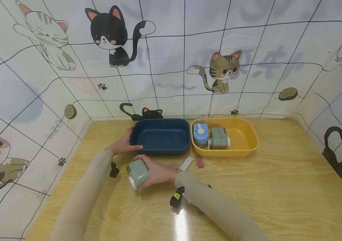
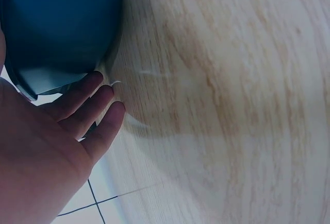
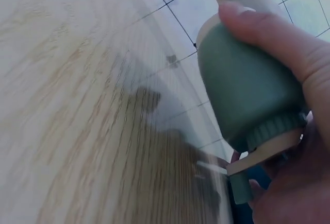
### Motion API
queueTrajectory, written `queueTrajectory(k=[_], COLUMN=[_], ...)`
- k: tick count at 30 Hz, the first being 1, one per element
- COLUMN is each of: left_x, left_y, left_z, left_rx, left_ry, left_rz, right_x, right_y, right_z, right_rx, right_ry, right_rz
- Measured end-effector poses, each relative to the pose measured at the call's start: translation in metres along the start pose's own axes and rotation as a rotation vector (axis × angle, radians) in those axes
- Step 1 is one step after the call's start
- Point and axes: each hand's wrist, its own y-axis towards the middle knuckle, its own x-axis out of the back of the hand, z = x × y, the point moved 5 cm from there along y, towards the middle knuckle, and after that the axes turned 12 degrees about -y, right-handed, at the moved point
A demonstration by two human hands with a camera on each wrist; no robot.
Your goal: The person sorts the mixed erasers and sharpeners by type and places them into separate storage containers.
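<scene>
My right hand point(image 1: 159, 172) grips a green pencil sharpener point(image 1: 139, 173) with a white end, tilted over the table in front of the dark blue bin point(image 1: 162, 153). In the right wrist view, the thumb lies along the green sharpener point(image 3: 247, 85), and a cream crank arm point(image 3: 265, 152) with a green knob shows at its lower end. My left hand point(image 1: 124, 144) rests at the left end of the bin, thumb by its front corner. The left wrist view shows its fingers point(image 2: 85, 103) nearly straight beside the blue bin point(image 2: 62, 28).
Right of the blue bin stands a yellow bin point(image 1: 240, 153) holding a blue pencil sharpener point(image 1: 200, 135) and another green sharpener point(image 1: 218, 138). A white eraser-like block point(image 1: 186, 163) and a pink one point(image 1: 199, 161) lie in front; another pink block point(image 1: 172, 166) is partly behind my right hand.
</scene>
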Motion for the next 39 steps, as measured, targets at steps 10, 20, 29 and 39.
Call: queueTrajectory(k=[10,20,29,39], left_x=[0.004,0.004,0.003,0.005], left_y=[0.007,0.006,0.005,0.008], left_z=[0.020,0.017,0.018,0.022], left_rx=[0.011,0.023,0.032,0.043], left_ry=[0.023,0.050,0.050,0.053], left_rz=[-0.015,-0.022,-0.017,-0.026], right_x=[0.011,0.027,0.033,0.045], right_y=[-0.024,-0.051,-0.060,-0.074], right_z=[0.002,0.006,0.010,0.009], right_rx=[0.009,-0.060,-0.033,-0.066], right_ry=[-0.043,-0.122,0.044,0.074], right_rz=[-0.020,-0.023,-0.015,-0.045])
